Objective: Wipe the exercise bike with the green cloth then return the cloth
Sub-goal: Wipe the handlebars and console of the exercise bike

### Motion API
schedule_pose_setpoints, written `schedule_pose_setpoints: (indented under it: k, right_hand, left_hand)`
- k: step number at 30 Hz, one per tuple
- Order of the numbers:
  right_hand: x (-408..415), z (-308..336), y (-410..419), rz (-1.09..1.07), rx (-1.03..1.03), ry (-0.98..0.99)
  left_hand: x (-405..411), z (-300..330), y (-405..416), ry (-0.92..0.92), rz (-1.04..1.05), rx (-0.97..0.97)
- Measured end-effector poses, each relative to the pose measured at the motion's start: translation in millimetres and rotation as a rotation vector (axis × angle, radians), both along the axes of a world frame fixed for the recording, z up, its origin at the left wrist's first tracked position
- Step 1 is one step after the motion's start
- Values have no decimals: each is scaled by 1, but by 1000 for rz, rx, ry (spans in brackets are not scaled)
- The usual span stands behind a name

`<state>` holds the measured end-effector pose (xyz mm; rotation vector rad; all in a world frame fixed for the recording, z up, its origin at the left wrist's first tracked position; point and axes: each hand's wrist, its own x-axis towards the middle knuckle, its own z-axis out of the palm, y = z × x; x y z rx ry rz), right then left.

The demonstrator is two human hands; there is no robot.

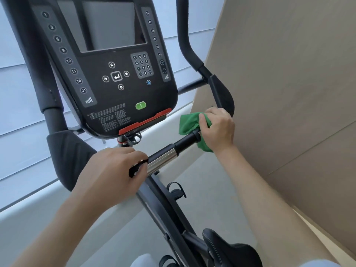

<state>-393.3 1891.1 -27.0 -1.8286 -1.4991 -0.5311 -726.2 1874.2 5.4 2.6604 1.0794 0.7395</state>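
The exercise bike's black console fills the upper middle, with a dark screen, keypad and a green button. Below it runs the handlebar, black with a silver sensor section. My right hand grips the green cloth wrapped round the right part of the handlebar, near the black elbow pad. My left hand grips the handlebar's left part, fingers curled over the bar beside the silver section.
A beige wall stands close on the right. A window with pale blinds lies behind the bike. The black saddle is at the bottom right, a pedal with a strap below the handlebar, and grey floor underneath.
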Motion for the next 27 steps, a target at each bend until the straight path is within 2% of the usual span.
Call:
schedule_pose_setpoints:
  k: [4, 8, 13, 19, 25, 27]
  right_hand:
    - [-70, -5, -19, 99, -38, 29]
    - [-130, -5, -37, 200, -53, 155]
    - [-158, -7, -54, 401, -39, 102]
    - [-115, -8, -28, 667, 38, -67]
    - [-38, -4, -10, 502, 6, -174]
    - [-22, -1, -6, 464, -38, -145]
  left_hand:
    - [4, -2, 0, -19, 42, 54]
    - [1, -10, -1, -105, 179, 152]
    - [2, -13, 0, -126, 303, 208]
    - [-1, -13, 1, -70, 294, 200]
    - [0, -15, 1, 22, 274, 213]
    - [-1, -13, 1, 26, 283, 211]
